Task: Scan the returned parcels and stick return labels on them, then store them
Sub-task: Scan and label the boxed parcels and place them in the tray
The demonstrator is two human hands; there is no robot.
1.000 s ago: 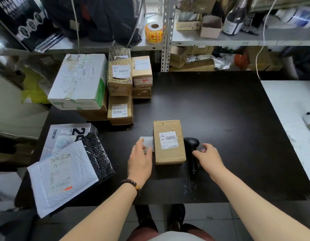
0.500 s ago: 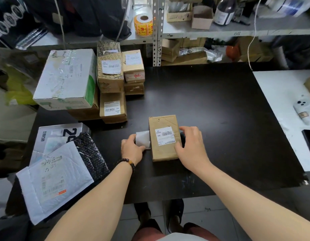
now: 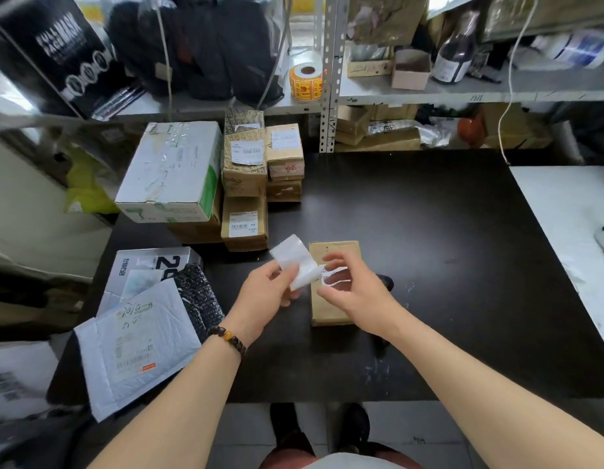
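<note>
A small brown cardboard parcel [image 3: 331,306] with a white barcode label lies on the black table [image 3: 429,248] in front of me. My left hand [image 3: 263,292] holds a white strip of labels [image 3: 295,260] lifted above the table, just left of the parcel. My right hand [image 3: 354,286] hovers over the parcel with curled fingers at the strip's right end, seemingly pinching it. The black handheld scanner [image 3: 385,282] lies behind my right hand, mostly hidden.
Stacked parcels [image 3: 246,177] and a large white box [image 3: 172,170] stand at the back left. A white padded mailer [image 3: 131,343] and a grey box [image 3: 141,269] lie at the left front. A yellow label roll [image 3: 305,79] sits on the shelf. White table [image 3: 571,214] at right.
My left hand lifted the white label strip off the table. My right hand left the scanner, crossed over the parcel and came to the strip.
</note>
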